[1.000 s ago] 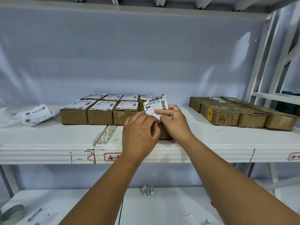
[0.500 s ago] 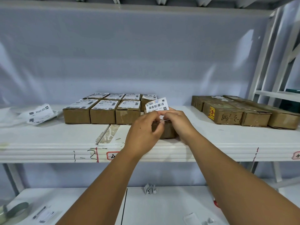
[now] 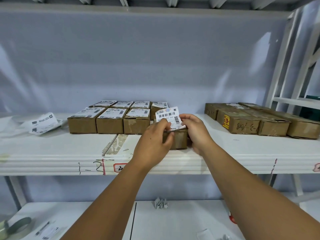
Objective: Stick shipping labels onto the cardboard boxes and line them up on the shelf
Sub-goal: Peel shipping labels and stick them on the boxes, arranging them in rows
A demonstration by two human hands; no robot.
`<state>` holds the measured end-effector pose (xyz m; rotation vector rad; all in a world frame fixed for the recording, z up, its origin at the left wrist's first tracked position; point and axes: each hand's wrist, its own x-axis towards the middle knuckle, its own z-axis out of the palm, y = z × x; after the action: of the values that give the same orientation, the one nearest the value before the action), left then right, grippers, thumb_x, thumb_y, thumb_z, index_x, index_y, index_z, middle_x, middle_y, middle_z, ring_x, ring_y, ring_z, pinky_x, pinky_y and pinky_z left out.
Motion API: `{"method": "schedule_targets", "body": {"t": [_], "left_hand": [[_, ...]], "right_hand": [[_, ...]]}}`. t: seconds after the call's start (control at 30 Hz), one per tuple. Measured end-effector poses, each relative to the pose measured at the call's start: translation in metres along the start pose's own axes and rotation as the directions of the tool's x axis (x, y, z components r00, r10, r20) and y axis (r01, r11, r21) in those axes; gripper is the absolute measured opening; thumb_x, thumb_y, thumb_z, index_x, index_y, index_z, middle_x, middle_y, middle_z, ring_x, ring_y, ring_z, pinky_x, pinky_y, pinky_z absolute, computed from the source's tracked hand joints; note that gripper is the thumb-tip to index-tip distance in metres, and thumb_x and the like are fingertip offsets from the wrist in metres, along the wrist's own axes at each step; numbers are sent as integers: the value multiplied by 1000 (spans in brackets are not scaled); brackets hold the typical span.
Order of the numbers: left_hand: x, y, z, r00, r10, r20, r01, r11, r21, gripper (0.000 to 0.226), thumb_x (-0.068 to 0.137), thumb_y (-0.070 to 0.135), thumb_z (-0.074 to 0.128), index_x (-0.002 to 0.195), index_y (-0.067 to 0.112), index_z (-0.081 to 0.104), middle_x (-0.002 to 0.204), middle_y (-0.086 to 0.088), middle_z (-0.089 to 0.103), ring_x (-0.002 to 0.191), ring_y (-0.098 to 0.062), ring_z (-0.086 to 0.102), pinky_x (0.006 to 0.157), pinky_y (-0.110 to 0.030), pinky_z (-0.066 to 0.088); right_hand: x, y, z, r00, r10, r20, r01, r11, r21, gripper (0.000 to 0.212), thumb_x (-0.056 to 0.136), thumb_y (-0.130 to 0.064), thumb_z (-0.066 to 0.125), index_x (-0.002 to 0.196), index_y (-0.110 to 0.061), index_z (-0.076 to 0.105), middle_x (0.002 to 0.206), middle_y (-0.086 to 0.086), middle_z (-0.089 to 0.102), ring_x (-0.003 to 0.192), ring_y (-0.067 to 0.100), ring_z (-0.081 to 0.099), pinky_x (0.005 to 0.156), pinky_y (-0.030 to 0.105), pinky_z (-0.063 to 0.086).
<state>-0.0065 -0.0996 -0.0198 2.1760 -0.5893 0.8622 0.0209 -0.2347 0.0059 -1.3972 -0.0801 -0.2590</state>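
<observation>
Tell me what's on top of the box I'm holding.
A shipping label stands up from the box; left hand and right hand hide most of its lower edge.

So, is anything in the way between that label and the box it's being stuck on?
Nothing visible. The left hand and right hand pinch the label right over the cardboard box, its lower edge at the box's top.
</observation>
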Motion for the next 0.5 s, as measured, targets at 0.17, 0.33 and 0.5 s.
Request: {"method": "schedule_targets", "body": {"t": [0.17, 0.33, 0.5], "left_hand": [[1, 1, -2, 1000, -3, 21, 4, 999, -38, 10, 94, 26, 51, 89, 17, 51, 111, 0, 65, 103, -16, 55, 82, -31, 41], [1, 1, -3, 1000, 13, 28, -12, 999, -30, 10, 94, 25, 51, 86, 22, 48, 107, -1, 66, 100, -18, 55, 81, -32, 41], [1, 1, -3, 1000, 26, 12, -26, 999, -39, 8, 94, 22, 53, 88, 16, 53, 105, -1, 66, 98, -18, 55, 80, -32, 41]], "right_hand": [[3, 0, 0, 999, 47, -3, -48, 998, -27, 33, 90, 1, 42, 108, -8, 67, 87, 4, 67, 68, 14, 63, 54, 17, 48], [12, -8, -5, 989, 124, 80, -117, 990, -82, 29, 91, -2, 47, 111, -9, 68, 91, 7, 69, 68, 14, 64, 49, 14, 48], [33, -9, -8, 983, 138, 123, -99, 955, -280, 34, 92, -6, 46, 116, -14, 67, 109, 6, 69, 77, 12, 64, 63, 18, 50]]}}
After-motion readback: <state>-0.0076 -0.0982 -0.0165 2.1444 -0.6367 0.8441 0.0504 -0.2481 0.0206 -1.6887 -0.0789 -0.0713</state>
